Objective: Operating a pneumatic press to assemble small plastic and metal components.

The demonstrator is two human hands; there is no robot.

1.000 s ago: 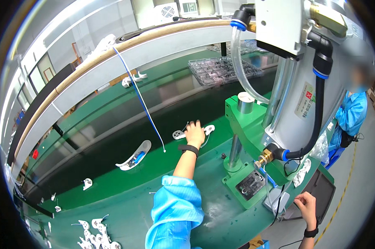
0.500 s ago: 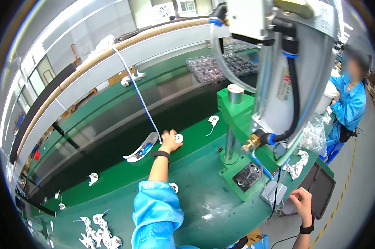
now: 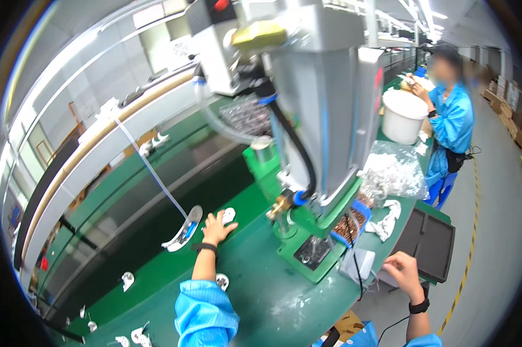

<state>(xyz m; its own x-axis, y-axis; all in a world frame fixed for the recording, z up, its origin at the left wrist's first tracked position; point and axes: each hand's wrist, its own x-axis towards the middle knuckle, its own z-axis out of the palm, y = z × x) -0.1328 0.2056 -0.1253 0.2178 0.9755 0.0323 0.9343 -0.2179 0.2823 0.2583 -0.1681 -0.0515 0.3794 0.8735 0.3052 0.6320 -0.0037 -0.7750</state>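
My left hand (image 3: 216,228) reaches over the green bench with its fingers spread. A white round plastic part (image 3: 229,215) lies between its fingertips and thumb; I cannot tell whether they touch. Left of this hand sits a curved grey-white tray (image 3: 183,229) with blue items in it. Another white part (image 3: 222,281) shows beside my left sleeve. My right hand (image 3: 404,270) hangs off the bench's right edge, near a light grey box (image 3: 358,264) with cables. Its fingers are curled together, and what they hold, if anything, is hidden.
A green press (image 3: 310,254) with a grey cylinder and hoses stands before me. Beside it are a blue bin (image 3: 352,224) of small copper-coloured pieces, a plastic bag (image 3: 393,170) and a white bucket (image 3: 406,115). A co-worker (image 3: 453,124) in blue works beyond. White parts (image 3: 139,335) lie lower left.
The view has swung right, so the press and my left hand sit further left. The left fingers look more spread beside the white part. My right hand stays curled by the bench edge.
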